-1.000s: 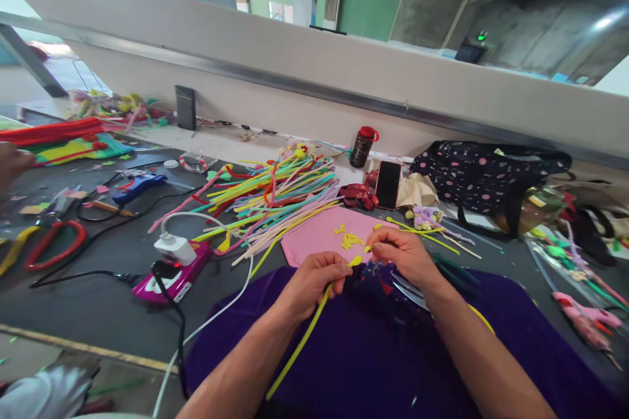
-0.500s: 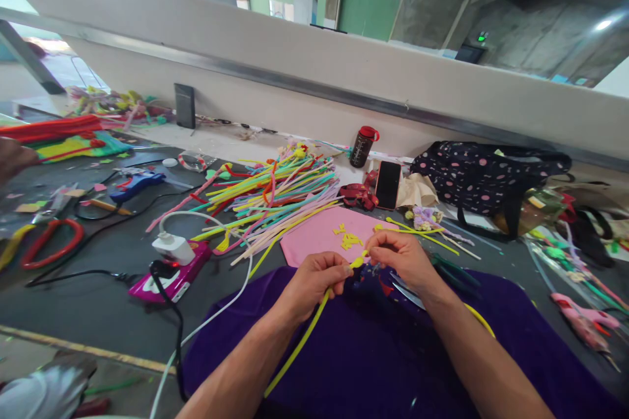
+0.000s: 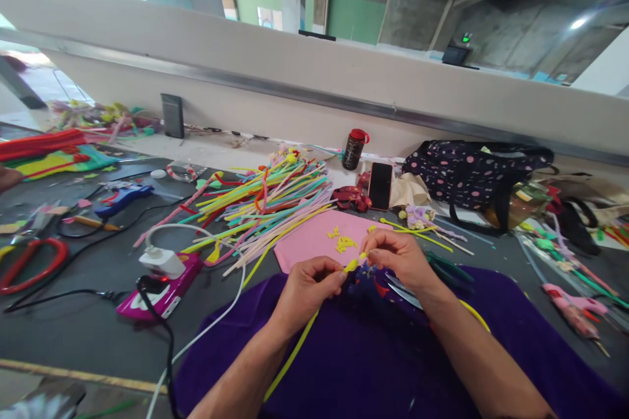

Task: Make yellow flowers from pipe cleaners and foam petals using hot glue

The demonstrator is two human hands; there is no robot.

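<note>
My left hand (image 3: 310,288) is closed in a pinch on a yellow pipe cleaner (image 3: 295,355), whose long tail hangs down over the dark purple cloth (image 3: 344,353). Its thick yellow tip pokes out past my fingertips. Close beside it, my right hand (image 3: 396,256) pinches a small yellow piece (image 3: 363,255); a narrow gap separates it from that tip. Scissor blades (image 3: 403,292) show under my right hand, with dark green handles (image 3: 449,272) beyond the wrist; whether the hand holds them is hidden. Behind my hands, short yellow pieces (image 3: 345,244) lie on a pink sheet (image 3: 299,242).
A heap of coloured pipe cleaners (image 3: 265,193) spreads behind my left hand. Leftward are a magenta power strip (image 3: 164,288) with cables and red-handled scissors (image 3: 34,265). A phone (image 3: 380,185), bottle (image 3: 354,149) and dark bag (image 3: 472,173) line the back. A pink glue gun (image 3: 572,308) lies right.
The view has shifted slightly, so the table things sit further left. My right hand's yellow piece met the left hand's tip half a second ago; now they are slightly apart.
</note>
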